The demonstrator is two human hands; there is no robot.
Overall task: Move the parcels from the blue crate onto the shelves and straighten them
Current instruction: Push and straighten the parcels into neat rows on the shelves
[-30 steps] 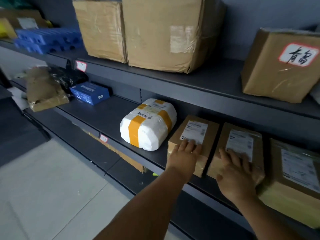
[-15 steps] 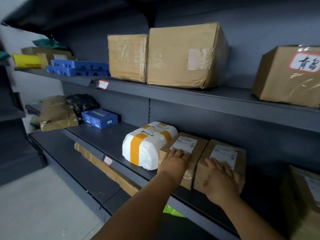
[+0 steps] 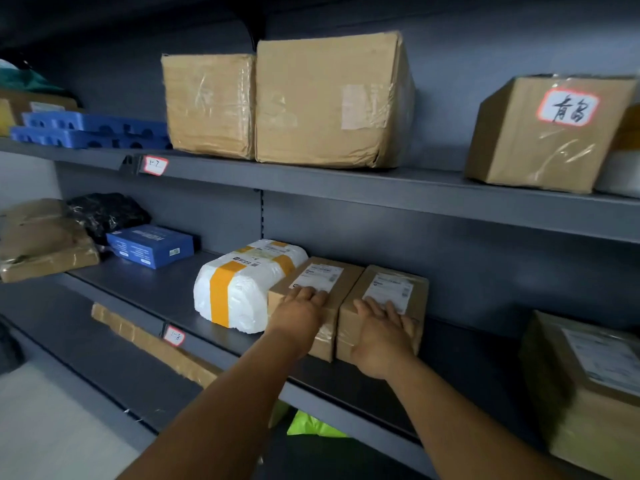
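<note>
- The fingers of the left hand (image 3: 300,311) lie straight and flat over the near top edge of the left brown box (image 3: 320,292); they press on it and curl round nothing.
- The fingers of the right hand (image 3: 381,332) are spread flat on the right brown box (image 3: 394,299) in the same way — palm down, holding nothing.
- Since a second ago both boxes have slid left along the middle shelf (image 3: 166,289). The left box now touches the white parcel with yellow tape (image 3: 242,285), and the two boxes sit side by side, touching.
- That reads as the straightening step nearly done for this pair — they look square to each other and close to the shelf's front edge.
- The slide has opened a bare stretch of shelf to the right, between the right box and the large labelled box (image 3: 588,382) at the frame's edge.
- Leftward the white parcel blocks the way, with open shelf beyond it before the blue carton (image 3: 150,244).
- The shelf above (image 3: 381,188) hangs low over the boxes, so lifting room looks tight.
- The blue crate is not in view.
</note>
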